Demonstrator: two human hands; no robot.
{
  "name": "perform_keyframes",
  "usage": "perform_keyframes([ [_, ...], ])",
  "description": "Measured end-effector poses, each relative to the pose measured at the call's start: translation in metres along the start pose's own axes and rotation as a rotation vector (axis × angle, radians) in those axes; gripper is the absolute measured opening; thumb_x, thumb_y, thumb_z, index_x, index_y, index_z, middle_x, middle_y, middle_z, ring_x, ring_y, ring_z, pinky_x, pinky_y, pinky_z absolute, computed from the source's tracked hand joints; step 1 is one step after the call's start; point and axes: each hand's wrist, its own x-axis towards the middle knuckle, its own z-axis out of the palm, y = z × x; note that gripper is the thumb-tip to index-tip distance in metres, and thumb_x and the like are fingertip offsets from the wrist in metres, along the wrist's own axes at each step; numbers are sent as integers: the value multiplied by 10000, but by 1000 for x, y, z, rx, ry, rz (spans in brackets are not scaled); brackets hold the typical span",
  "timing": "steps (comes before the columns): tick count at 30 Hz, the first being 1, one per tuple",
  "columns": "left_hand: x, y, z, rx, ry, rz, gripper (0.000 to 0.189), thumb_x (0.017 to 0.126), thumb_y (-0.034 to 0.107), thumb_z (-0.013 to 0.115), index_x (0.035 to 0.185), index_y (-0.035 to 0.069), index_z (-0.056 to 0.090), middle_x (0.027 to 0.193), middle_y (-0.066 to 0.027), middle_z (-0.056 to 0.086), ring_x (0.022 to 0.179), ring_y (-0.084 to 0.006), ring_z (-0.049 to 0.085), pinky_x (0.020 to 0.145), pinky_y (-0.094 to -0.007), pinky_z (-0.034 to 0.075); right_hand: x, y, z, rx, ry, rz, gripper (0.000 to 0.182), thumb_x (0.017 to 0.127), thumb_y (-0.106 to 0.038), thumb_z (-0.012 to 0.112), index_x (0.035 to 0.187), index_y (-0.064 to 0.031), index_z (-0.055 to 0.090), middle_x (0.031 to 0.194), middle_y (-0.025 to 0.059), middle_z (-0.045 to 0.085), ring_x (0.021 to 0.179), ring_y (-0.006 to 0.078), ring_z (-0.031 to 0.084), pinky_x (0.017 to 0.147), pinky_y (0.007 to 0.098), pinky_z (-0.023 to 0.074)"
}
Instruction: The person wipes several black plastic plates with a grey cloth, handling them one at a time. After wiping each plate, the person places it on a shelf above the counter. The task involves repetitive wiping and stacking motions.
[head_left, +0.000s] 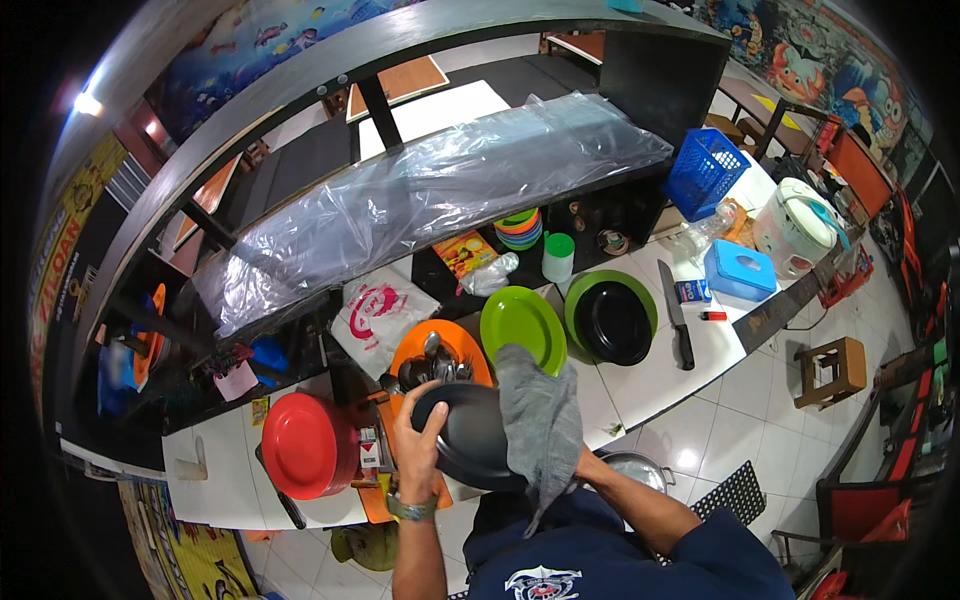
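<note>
My left hand (418, 442) grips the left rim of a black oval plate (474, 439), thumb on the upper face. A grey cloth (541, 424) drapes over the plate's right side, and my right hand (587, 463) holds it, with the fingers hidden beneath the fabric. Just beyond the plate, an orange plate (420, 339) carries several metal spoons and forks (442, 366). Past the cloth lies a green oval plate (523, 322). To its right, a black oval plate (613, 322) rests on another green plate (649, 300). A stack of red plates (304, 446) stands left of my left hand.
A kitchen knife (675, 315) lies near the right counter edge, beside a blue-lidded box (740, 268) and a rice cooker (795, 225). Another knife (289, 510) lies by the red stack. Clear plastic sheeting (450, 195) covers the raised shelf. A wooden stool (831, 373) stands on the floor.
</note>
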Motion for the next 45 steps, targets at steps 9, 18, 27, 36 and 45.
perform_keyframes([
  [9, -5, -13, 32, 47, 530, 22, 359, 976, 233, 638, 1216, -29, 587, 1122, -118, 636, 983, -180, 606, 864, -304, 505, -3, 29, 103, 966, 618, 587, 402, 976, -306, 560, 1302, -74, 513, 1242, 98, 570, 1178, 267, 531, 1040, 415, 426],
  [18, -33, -41, 25, -520, 3, -300, 392, 1042, 227, 503, 1360, 0, 475, 1286, -117, 581, 1161, -213, 572, 998, -369, 476, 21, 52, 48, 186, 360, 333, 477, 947, -313, 573, 1349, -62, 519, 1352, 181, 543, 1273, 347, 496, 1106, 461, 353],
  [27, -41, -75, 23, -795, -159, -475, 630, 1054, 496, 306, 1468, 26, 371, 1475, -138, 457, 1340, -284, 464, 1133, -438, 369, 19, -22, 47, 21, 167, -128, 511, 872, -358, 606, 1300, -80, 571, 1322, 156, 579, 1261, 355, 506, 1103, 503, 338],
  [36, -51, -63, 46, -712, -134, -406, 645, 1050, 499, 318, 1466, 8, 364, 1478, -147, 446, 1366, -282, 432, 1156, -469, 327, 13, 8, 67, 187, 251, 34, 532, 912, -351, 595, 1369, -87, 531, 1378, 111, 556, 1261, 304, 525, 1128, 457, 325],
  [45, -64, -48, 55, -640, -167, -276, 584, 1063, 445, 328, 1493, 50, 328, 1459, -131, 462, 1346, -272, 450, 1133, -463, 361, 33, 17, 38, 18, 150, 19, 512, 913, -336, 593, 1352, -79, 538, 1354, 119, 561, 1236, 302, 535, 1108, 452, 345],
])
